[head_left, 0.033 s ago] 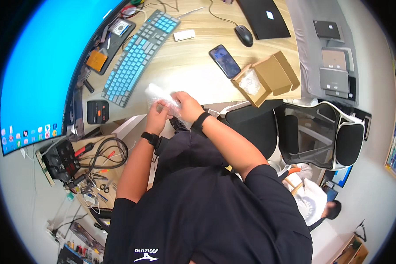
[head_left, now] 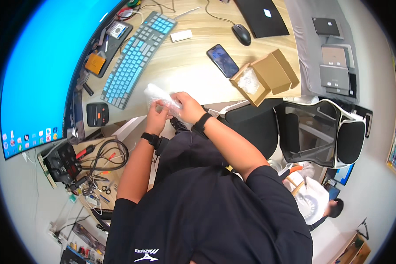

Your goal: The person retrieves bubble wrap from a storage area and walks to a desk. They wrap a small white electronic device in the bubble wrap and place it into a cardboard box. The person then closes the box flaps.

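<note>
A bundle of clear bubble wrap (head_left: 157, 93) is held in front of me, just over the desk's near edge. My left hand (head_left: 156, 118) pinches its lower side, with thumb and fingers drawn together. From the right, my right hand (head_left: 188, 108) grips the same wrap, fingers curled over its end. Whatever the wrap may contain cannot be made out. To the right, an open brown cardboard box (head_left: 275, 72) sits at the desk corner with crumpled clear wrap (head_left: 249, 82) inside.
A smartphone (head_left: 223, 60) lies beside the box. Farther back are a black mouse (head_left: 241, 34) and a dark laptop (head_left: 263, 17). A keyboard (head_left: 138, 57), a small black device (head_left: 97, 114) and a large monitor (head_left: 39, 75) stand left. An office chair (head_left: 255, 125) is at my right; a person (head_left: 310, 198) sits behind it.
</note>
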The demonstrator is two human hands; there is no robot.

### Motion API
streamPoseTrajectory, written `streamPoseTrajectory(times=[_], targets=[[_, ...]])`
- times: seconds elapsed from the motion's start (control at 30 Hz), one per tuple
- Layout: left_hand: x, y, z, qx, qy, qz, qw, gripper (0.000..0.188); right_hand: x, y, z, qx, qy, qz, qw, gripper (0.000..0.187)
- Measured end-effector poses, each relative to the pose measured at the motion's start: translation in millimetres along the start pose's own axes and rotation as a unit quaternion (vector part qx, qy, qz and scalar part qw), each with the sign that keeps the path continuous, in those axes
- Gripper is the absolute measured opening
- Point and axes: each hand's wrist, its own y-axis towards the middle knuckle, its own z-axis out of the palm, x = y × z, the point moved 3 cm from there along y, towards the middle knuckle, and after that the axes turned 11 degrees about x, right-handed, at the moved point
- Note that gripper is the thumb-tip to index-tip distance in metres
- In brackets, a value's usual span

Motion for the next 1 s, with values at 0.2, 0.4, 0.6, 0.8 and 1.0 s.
streamPoseTrajectory(times=[0.2, 0.4, 0.6, 0.8, 1.0], targets=[[-22, 33, 55, -0.016, 0.061, 0.128, 0.990, 0.066, 4, -63, -65, 0.046, 0.119, 0.032, 0.991, 0.076], [-73, 57, 165, 0.089, 0.123, 0.075, 0.986, 0.067, -26, -128, -133, -0.108, 0.218, 0.103, 0.964, 0.056], [-98, 127, 249, 0.193, 0.366, 0.199, 0.889, 0.043, -87, -172, -226, -0.153, 0.246, 0.134, 0.948, 0.044], [-99, 157, 297, 0.235, 0.655, 0.263, 0.669, 0.031, -102, -161, -246, -0.282, -0.029, 0.267, 0.921, 0.039], [-88, 162, 296, 0.226, 0.714, 0.263, 0.608, 0.018, -96, -171, -244, -0.424, 0.121, 0.303, 0.845, 0.038]])
